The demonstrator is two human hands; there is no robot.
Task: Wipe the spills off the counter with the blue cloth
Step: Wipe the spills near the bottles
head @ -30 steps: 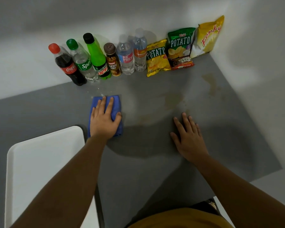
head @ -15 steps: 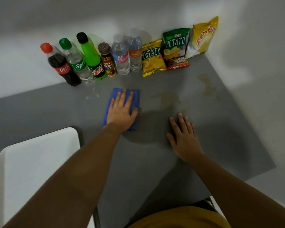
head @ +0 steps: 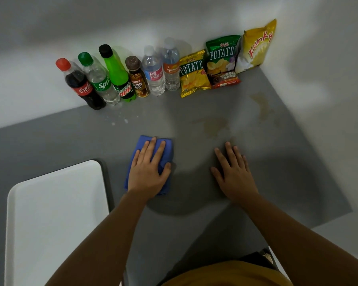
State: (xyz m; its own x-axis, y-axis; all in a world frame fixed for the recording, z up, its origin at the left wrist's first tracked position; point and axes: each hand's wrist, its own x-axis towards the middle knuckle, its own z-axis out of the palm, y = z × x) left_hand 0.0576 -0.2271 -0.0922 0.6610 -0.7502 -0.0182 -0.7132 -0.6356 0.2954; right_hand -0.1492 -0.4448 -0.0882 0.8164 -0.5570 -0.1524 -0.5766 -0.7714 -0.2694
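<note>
The grey counter [head: 194, 223] fills the view, running back to a white wall and a corner on the right. A white tray [head: 54, 219] sits at the near left, apart from the action.

Along the back wall stands the row of bottles [head: 120, 77], cola through to water, then the snack bags [head: 221, 62] leaning into the corner.

Now the spills: a brownish stain [head: 213, 125] sits mid-counter, another brown patch [head: 261, 106] lies nearer the corner, and a few pale droplets [head: 120, 120] glint in front of the bottles. All three look untouched, though the dim light makes the edges of the stains hard to judge.

The blue cloth [head: 142, 144] is flat on the counter under the left hand [head: 148, 172], fingers spread and palm pressed down on it. It has slid rightward across the counter over the last second, away from the tray and the droplets, and now lies just left of the central stain without reaching it. So the sweep is under way, and the brown stain looks like the next target.

The right hand [head: 233, 174] has stayed planted, flat and open on the bare counter, holding nothing, fingertips just short of that stain, bracing.
</note>
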